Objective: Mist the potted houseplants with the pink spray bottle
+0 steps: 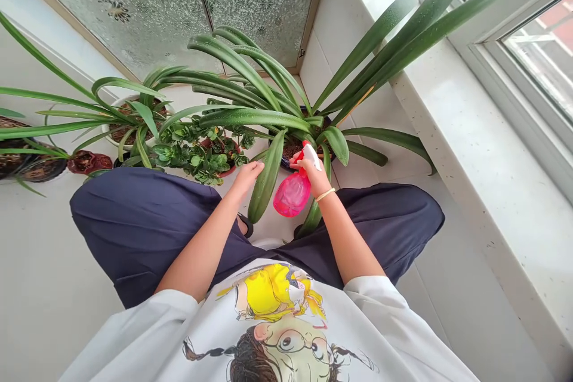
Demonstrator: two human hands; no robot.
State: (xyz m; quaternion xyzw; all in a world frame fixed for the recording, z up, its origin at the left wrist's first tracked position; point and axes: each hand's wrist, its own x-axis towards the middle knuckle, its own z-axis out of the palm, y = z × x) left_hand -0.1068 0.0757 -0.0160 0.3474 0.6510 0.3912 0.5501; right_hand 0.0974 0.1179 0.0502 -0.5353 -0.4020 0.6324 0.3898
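Observation:
My right hand [312, 174] is closed round the neck of a pink spray bottle [293, 193] with a red and white nozzle, held over the dark pot [289, 155] of a large plant with long strap leaves. My left hand [248, 175] rests against one drooping leaf [267, 179] of that plant, fingers curled along its edge. A thin bracelet circles my right wrist.
A small bushy plant in a red pot [210, 155] stands left of the big one. Further left are a white pot [129, 122], a small dark red pot [88, 162] and a brown pot [22, 164]. A white window sill [474, 149] runs along the right; frosted glass [179, 12] lies ahead.

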